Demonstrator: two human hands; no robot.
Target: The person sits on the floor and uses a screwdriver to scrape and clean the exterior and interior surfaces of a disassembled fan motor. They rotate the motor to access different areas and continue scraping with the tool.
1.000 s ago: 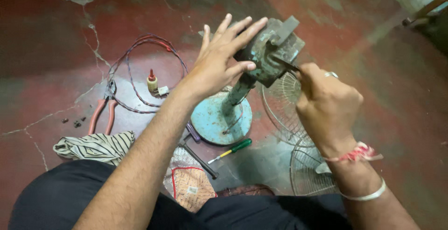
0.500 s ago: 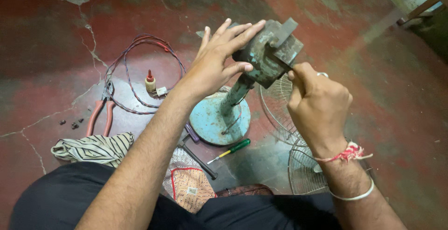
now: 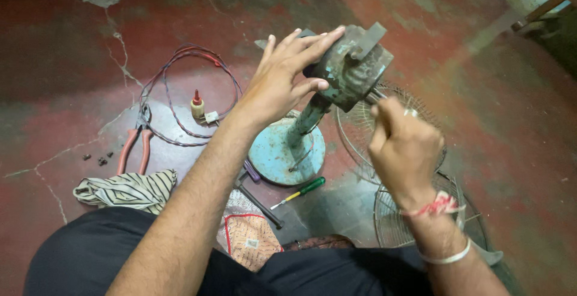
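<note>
An old blue-green fan motor housing (image 3: 354, 70) sits atop a short stem on a round blue base (image 3: 282, 155). My left hand (image 3: 288, 76) lies over the housing's near side, fingers spread across its top, steadying it. My right hand (image 3: 406, 146) is closed around a thin metal tool whose tip meets the housing's right face at the shaft; most of the tool is hidden in my fist. A red thread and a white bangle circle my right wrist.
Two wire fan guards (image 3: 415, 212) lie on the red floor under my right arm. A green-handled screwdriver (image 3: 300, 191), red-handled pliers (image 3: 133, 152), looped wires (image 3: 180, 91), a small bottle (image 3: 197, 106), a striped cloth (image 3: 126, 189) and tiny screws (image 3: 99, 159) lie around.
My right hand has moved closer to the housing and lowered slightly, tool still at the shaft. My left hand stays on the housing.
</note>
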